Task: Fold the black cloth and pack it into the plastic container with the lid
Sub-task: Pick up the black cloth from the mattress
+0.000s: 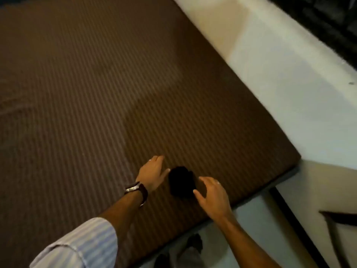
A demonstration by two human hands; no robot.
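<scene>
The black cloth [181, 182] lies as a small dark bundle on the brown striped bed cover [96, 93], near its front right corner. My left hand [153, 174] is just left of the cloth, fingers spread, thumb close to its edge. Just right of the cloth hovers my right hand [212, 196], fingers apart and curved. Neither hand holds anything. The frame is blurred. No plastic container or lid is in view.
The bed's edge runs diagonally from the top middle to a corner [297, 157] at the right. Pale floor [289, 84] lies beyond it. A dark frame [301, 229] and dark shapes on the floor [195, 244] sit at the lower right.
</scene>
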